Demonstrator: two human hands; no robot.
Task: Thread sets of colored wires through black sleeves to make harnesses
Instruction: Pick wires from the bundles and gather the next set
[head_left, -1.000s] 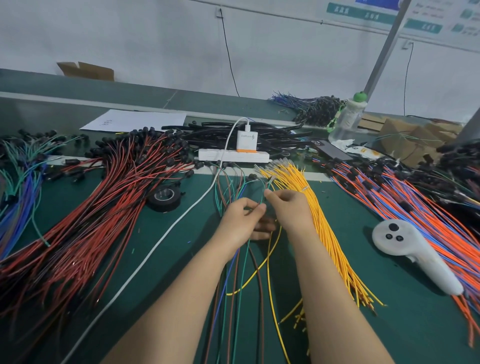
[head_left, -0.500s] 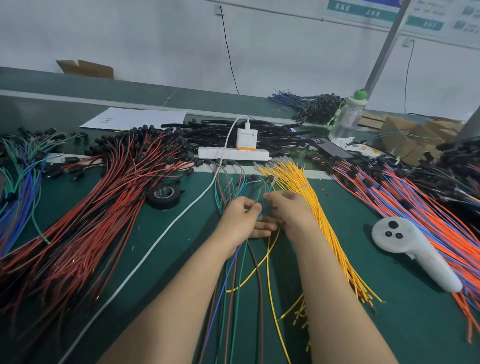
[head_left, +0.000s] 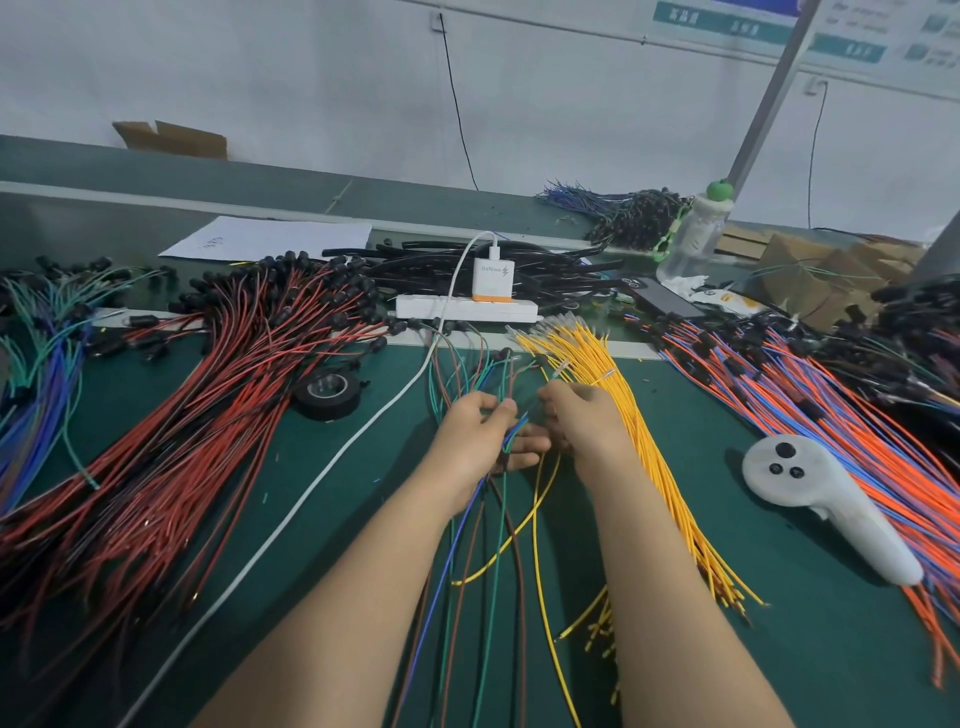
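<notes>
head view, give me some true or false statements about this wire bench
The left hand grips blue, green and brown wires. True.
The black tape roll lies right of the yellow wire bundle. False: it lies left of it, by the red and black wires.
The white controller lies right of the right hand. True.
The charger lies unplugged. False: it sits plugged into the white power strip.

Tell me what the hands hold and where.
Left hand grips blue, green and brown wires near their tips. Right hand is curled beside them; its hold is hidden.
</notes>
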